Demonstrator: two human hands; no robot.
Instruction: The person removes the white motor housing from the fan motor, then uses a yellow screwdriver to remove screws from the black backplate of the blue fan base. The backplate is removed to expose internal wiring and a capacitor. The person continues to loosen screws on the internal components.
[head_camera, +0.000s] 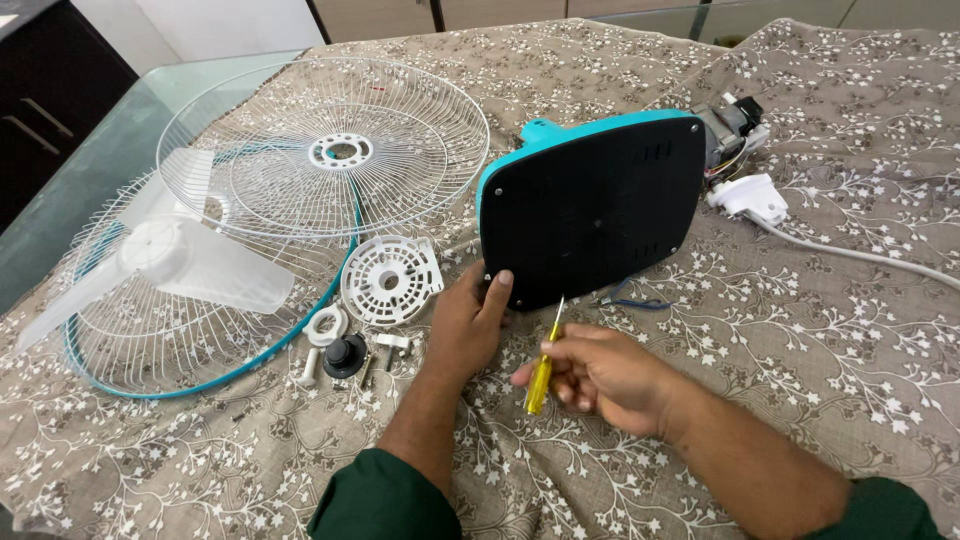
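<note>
Base (590, 205) of the fan, black underside w/ teal edge, stands tilted up on its side at mid-table, about 1 o'clock from the hands. It sits on a brown flowered cloth (800, 330) that covers the tabletop.

Two white wire grilles lie at 10 o'clock: rear grille (322, 150) on top, front grille (130, 320) w/ teal rim beneath, partly overlapped. Clear blade (160, 260) rests on the lower one. Motor (728, 128) pokes out behind the base at 2 o'clock, w/ a white plug (750, 197) just beside it and its cord running off toward 3 o'clock.

Left hand (468, 325) is pressed against the base's lower left corner, thumb on the black face, fingers wrapped behind the edge, steadying it. Right hand (600, 378) is closed round a yellow screwdriver (543, 368), tip pointing up and touching the base's bottom edge.

Round white cover (392, 278) lies at 9 o'clock from the left hand. Below it, small bits close together: white ring nut (326, 325), black knob (345, 356), white clip (392, 342). Blue wire loop (630, 300) lies under the base at 3 o'clock from the screwdriver tip.
</note>
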